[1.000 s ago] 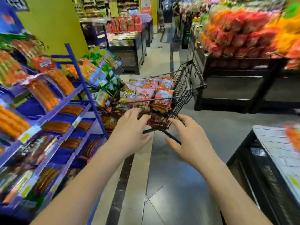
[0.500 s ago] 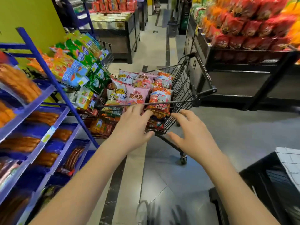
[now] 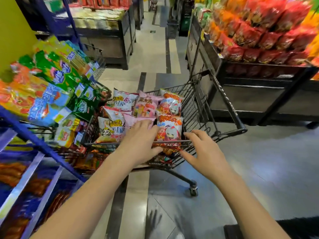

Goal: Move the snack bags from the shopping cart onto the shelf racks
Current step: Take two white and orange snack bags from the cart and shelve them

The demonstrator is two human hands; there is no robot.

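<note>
- Heaped in the shopping cart (image 3: 241,130) beside shelf racks (image 3: 34,140): snack bags (image 3: 170,128).
- Left hand (image 3: 138,144) spread over them, right hand (image 3: 205,152) spread nearby, both empty.
- Probably light, slippery, crushable; best pinched at edges.

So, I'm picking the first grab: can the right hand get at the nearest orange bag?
Probably yes. The right hand is open right beside the orange bag, the cart is open-topped, and only the left hand crowds the bag's other side.
</note>
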